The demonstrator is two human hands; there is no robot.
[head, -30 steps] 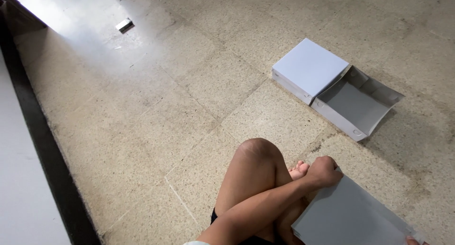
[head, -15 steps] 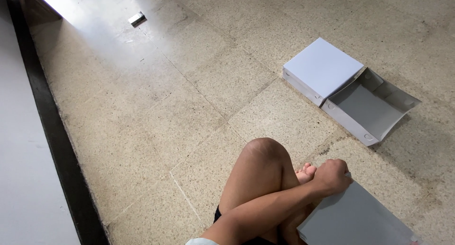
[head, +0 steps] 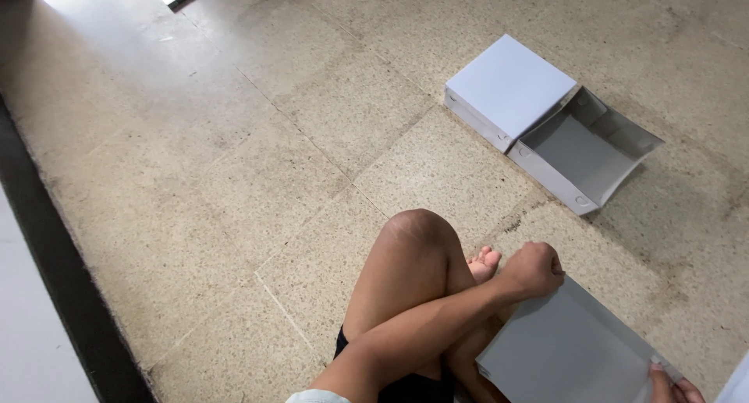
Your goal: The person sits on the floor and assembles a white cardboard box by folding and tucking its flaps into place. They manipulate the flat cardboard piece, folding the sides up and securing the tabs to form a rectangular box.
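the fingers (head: 546, 262) of the left hand (head: 533, 269) are curling tight over the top corner of a grey cardboard sheet (head: 566, 352) lying on the floor (head: 234, 177) by the knee; the right hand (head: 671, 383) is pinching its lower edge. beyond, a closed white box (head: 509, 87) is touching an open grey box (head: 581, 149).

Flat grey cardboard sheet (head: 569, 352), tilted over the floor, gripped at top corner and right edge
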